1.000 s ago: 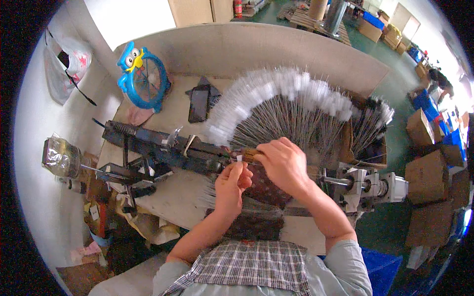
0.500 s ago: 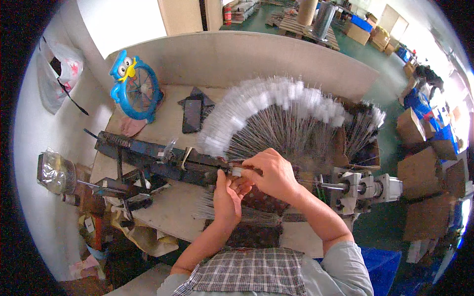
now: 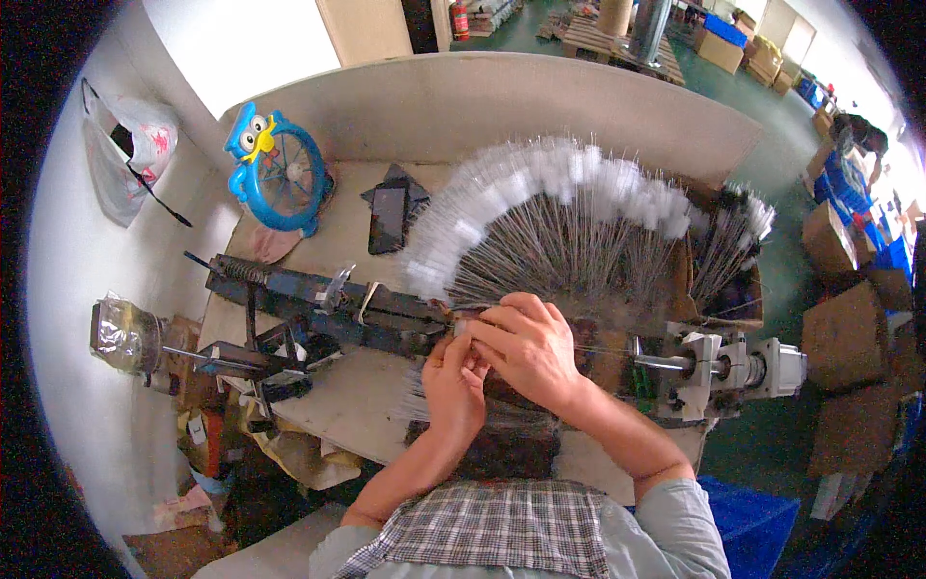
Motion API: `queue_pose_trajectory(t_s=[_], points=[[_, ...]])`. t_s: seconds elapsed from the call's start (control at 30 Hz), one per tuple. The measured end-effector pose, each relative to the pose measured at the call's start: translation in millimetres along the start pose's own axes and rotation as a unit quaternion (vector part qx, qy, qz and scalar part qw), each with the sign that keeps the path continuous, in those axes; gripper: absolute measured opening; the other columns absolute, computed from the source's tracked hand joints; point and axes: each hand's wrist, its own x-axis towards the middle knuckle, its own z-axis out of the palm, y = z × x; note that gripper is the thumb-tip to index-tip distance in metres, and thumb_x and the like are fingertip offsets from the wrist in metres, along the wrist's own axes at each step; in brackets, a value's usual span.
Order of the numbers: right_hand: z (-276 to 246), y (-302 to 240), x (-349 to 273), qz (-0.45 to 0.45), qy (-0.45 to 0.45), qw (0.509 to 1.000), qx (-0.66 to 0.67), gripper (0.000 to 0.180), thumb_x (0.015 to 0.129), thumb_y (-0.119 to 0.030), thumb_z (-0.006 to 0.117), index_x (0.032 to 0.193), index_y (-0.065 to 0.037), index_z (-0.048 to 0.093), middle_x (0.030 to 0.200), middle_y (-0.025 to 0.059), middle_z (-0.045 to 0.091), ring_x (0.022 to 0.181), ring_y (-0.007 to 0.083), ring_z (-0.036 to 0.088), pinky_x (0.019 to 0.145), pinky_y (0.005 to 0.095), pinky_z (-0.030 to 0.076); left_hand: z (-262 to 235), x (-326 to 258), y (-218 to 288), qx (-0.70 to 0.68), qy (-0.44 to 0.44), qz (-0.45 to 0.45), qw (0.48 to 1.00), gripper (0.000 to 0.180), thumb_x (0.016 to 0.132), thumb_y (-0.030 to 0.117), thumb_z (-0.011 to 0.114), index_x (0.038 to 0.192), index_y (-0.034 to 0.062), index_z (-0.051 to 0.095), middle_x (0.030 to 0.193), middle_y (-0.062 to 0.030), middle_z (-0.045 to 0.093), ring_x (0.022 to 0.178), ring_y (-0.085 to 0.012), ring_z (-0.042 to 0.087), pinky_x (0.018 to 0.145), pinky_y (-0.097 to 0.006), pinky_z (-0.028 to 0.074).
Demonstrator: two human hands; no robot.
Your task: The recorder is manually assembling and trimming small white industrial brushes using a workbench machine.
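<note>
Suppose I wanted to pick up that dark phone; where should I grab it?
Probably pinch the phone by its two long edges, reaching from above and slightly left. It lies flat, longer than it is wide; the white bristles stand close on its right, and the black machine bar runs along its near side.

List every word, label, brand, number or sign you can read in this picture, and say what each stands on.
There are none that can be read.
Plastic bag on the wall: red print, too blurred to read.
Red cylinder at the back: any label is too small to read.
Dark phone: no readable text.
</note>
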Motion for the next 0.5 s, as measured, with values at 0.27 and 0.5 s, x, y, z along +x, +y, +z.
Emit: queue_pose_trajectory(t_s=[0.27,0.5], points=[[-5.8,7.3,-2.3,-0.009,-0.009,1.000,0.019,0.022,0.065,-0.018,0.070,0.086,-0.015,0.069,0.092,0.0000,0.064,0.091,0.0217,0.057,0.077,0.0342,0.048,5.9,-3.3,-3.2,-0.015,0.000,0.009,1.000,0.006,0.083,0.006,0.056,0.088,0.0050,0.054,0.088,-0.0045,0.059,0.081,-0.0142,0.058,0.074,-0.027,0.049],[4.8,5.7,-1.0,-0.006,-0.030,0.999,0.007,0.025,0.066,-0.020,0.068,0.090,-0.015,0.066,0.097,-0.0014,0.062,0.092,0.0206,0.056,0.077,0.0338,0.047,8.8,-1.0,1.4,-0.054,0.007,-0.014,0.998,0.004,0.085,0.009,0.054,0.089,0.0065,0.055,0.088,-0.0031,0.059,0.078,-0.0130,0.058,0.072,-0.026,0.049]])
